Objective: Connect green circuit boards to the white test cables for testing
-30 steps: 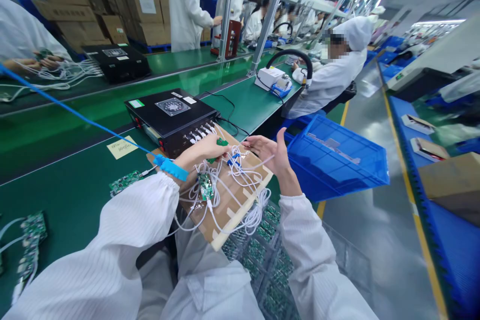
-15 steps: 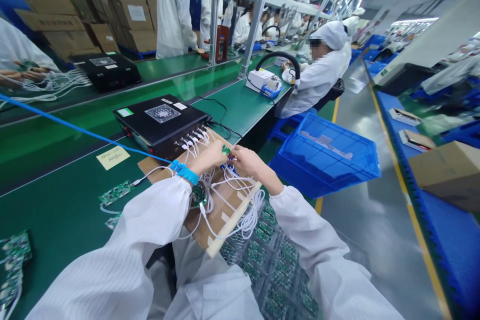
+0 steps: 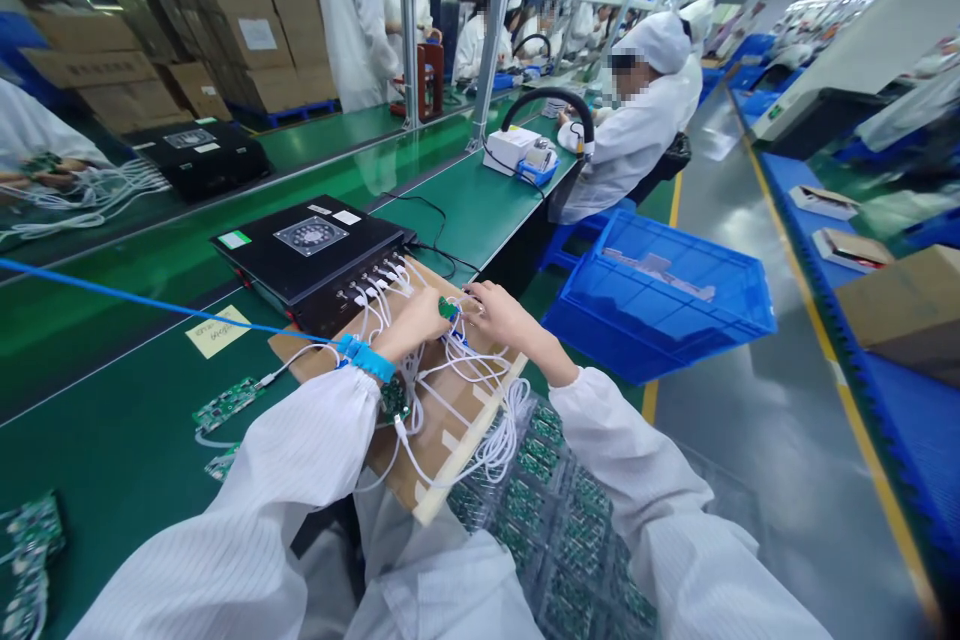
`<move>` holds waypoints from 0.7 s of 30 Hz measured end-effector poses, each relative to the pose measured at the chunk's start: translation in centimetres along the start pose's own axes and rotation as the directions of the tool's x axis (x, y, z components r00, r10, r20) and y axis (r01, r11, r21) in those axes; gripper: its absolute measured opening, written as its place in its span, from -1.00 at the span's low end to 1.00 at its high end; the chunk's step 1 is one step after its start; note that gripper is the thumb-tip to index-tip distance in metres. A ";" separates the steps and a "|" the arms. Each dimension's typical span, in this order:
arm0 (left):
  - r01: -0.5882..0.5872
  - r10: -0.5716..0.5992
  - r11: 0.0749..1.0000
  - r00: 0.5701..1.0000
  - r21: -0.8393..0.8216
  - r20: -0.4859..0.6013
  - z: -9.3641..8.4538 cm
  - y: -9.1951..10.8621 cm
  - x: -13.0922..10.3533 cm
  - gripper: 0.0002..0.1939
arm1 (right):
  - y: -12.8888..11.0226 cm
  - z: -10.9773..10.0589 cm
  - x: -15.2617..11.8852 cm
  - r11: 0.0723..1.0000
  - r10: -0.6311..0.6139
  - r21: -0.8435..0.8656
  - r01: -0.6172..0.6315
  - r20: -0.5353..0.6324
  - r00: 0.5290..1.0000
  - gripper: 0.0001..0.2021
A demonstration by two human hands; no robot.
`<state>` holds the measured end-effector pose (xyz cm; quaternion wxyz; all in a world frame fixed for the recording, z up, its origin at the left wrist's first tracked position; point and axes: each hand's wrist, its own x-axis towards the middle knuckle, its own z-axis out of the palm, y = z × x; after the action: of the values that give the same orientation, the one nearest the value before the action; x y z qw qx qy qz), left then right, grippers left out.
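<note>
My left hand point(image 3: 418, 322) is closed on a small green circuit board point(image 3: 448, 308) above a cardboard sheet point(image 3: 469, 398). Close to the board's right side is my right hand point(image 3: 504, 312), its fingers bent in a pinch; what lies between them is too small to make out. White cables point(image 3: 501, 430) lie looped across the cardboard below both hands. Several of them plug into the front of a black box point(image 3: 307, 250) with a round fan grille. Under my left wrist, a second circuit board point(image 3: 394, 398) is partly hidden. A blue wrist strap point(image 3: 365, 358) circles that wrist.
More circuit boards point(image 3: 225, 404) lie on the green bench point(image 3: 142, 480) at left, near a yellow note point(image 3: 217, 331). Trays of boards point(image 3: 555, 520) sit below the cardboard's edge. A blue crate point(image 3: 660, 300) stands to the right. A co-worker point(image 3: 637, 120) sits further along the bench.
My right hand has moved slightly away from the board, and its fingers have shifted. My left hand still holds the board. The view has tilted a little.
</note>
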<state>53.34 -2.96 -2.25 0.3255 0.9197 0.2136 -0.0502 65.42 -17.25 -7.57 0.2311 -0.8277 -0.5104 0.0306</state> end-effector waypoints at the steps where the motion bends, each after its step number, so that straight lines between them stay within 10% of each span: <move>1: -0.010 0.010 1.000 1.000 0.028 -0.007 -0.1 0.1 0.0 -0.88 | 0.1 -0.1 0.0 0.997 0.054 0.058 -0.053 -0.015 0.998 -0.56; 7: 0.019 -0.019 1.000 0.999 0.008 0.048 -0.5 0.4 -0.3 -0.75 | 1.7 -0.7 0.0 0.842 0.229 0.482 -0.242 0.087 0.969 -0.76; 21: 0.023 -0.025 1.000 0.997 0.018 0.071 -1.3 -0.2 -0.4 -0.80 | 1.1 -0.4 0.7 0.448 0.205 0.804 -0.391 0.333 0.920 -0.86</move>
<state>52.81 -2.18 -1.22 0.3243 0.9175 0.2126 -0.0885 66.77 -17.20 -7.56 0.5516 -0.6726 -0.2926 0.3971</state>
